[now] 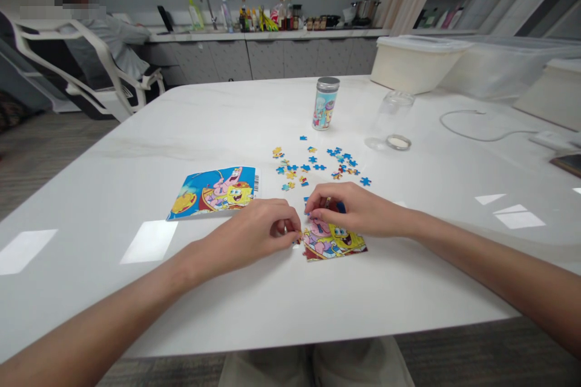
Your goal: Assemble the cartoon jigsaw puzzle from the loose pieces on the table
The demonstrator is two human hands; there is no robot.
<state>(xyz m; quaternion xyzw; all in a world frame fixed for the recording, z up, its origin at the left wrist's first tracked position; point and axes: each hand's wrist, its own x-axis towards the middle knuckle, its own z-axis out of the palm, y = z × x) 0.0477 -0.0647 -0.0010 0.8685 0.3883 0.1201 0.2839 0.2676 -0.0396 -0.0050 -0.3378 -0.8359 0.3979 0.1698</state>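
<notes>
A partly joined jigsaw puzzle (333, 242) with a yellow and a pink cartoon figure lies flat before me. At its left edge my left hand (267, 227) pinches a small puzzle piece (297, 240), mostly hidden by the fingers. My right hand (358, 208) rests over the puzzle's upper part, thumb and fingertips closed near its upper left corner by a blue piece (307, 200); whether it grips anything is hidden. Loose puzzle pieces (320, 167) are scattered beyond the hands. To the left lies a picture card (218, 190) showing the same figures.
A printed tin (325, 104) with a silver lid stands behind the pieces. Right of it are a clear jar (397, 109), a round lid (398, 143), a cable (472, 136) and storage boxes (413, 63). A person (113, 42) sits at the far left near the kitchen counter (272, 36).
</notes>
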